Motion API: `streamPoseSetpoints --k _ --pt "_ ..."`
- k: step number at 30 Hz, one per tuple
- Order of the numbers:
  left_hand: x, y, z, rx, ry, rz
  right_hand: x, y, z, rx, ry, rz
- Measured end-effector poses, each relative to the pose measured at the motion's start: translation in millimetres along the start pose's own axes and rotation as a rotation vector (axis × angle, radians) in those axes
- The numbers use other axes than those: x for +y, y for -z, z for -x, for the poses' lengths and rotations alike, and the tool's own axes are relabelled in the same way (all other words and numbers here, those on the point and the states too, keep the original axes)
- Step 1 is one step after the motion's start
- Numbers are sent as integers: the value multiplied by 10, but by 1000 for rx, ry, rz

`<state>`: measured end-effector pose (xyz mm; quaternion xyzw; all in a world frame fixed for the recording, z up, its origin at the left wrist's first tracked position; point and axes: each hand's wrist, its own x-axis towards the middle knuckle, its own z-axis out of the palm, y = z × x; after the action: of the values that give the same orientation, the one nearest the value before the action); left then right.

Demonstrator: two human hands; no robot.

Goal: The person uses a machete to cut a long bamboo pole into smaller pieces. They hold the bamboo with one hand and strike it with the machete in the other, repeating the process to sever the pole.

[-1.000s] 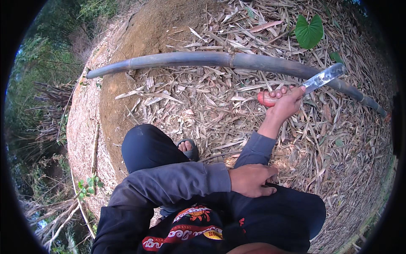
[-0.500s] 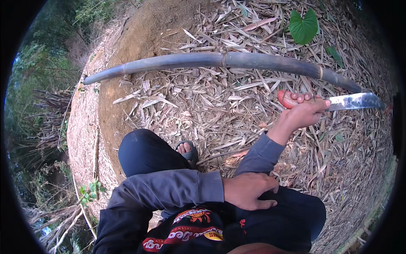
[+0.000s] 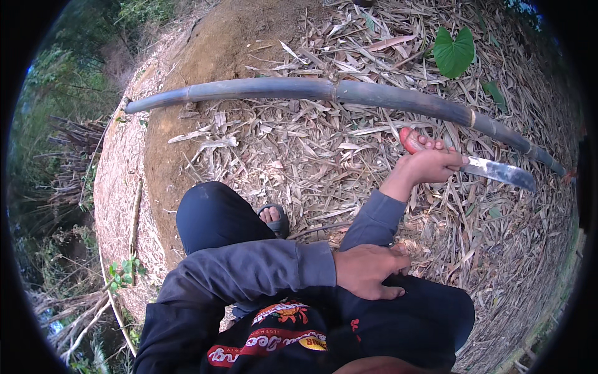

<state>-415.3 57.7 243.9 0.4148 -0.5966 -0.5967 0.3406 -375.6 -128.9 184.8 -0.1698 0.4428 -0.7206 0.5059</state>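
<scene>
Dry leaves (image 3: 349, 181) spread ahead of me and to my right, with a green heart-shaped leaf (image 3: 453, 52) standing out at the far right. Bare brown soil (image 3: 246, 28) lies left of them; farther left I see heaped sticks (image 3: 78, 153), green shrubs (image 3: 81, 75) and, nearer me, a leafy sprig (image 3: 126, 269).

Lies outdoors in daylight, in rough, wooded country thick with dry, pale leaf litter (image 3: 299, 159) beside a patch of bare brown soil (image 3: 240, 37). Borders on green trees and shrubs (image 3: 71, 87) at left, with a heap of dark brown sticks (image 3: 78, 146) near them. Displays further rural signs in a long bamboo pole (image 3: 268, 88) stretched across soil and litter and a heart-shaped green leaf (image 3: 453, 53) beyond it.
</scene>
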Motion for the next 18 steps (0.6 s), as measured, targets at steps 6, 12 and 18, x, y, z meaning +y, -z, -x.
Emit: streamPoseSetpoints --k 6,12,18 --pt "-154 40 -54 -95 107 -92 699 494 654 -736 -1076 515" --pt "13 -55 62 34 3 -33 -102 208 -147 -149 -112 203" --pt "-21 -45 -32 -58 58 -66 683 420 657 -449 -645 340"
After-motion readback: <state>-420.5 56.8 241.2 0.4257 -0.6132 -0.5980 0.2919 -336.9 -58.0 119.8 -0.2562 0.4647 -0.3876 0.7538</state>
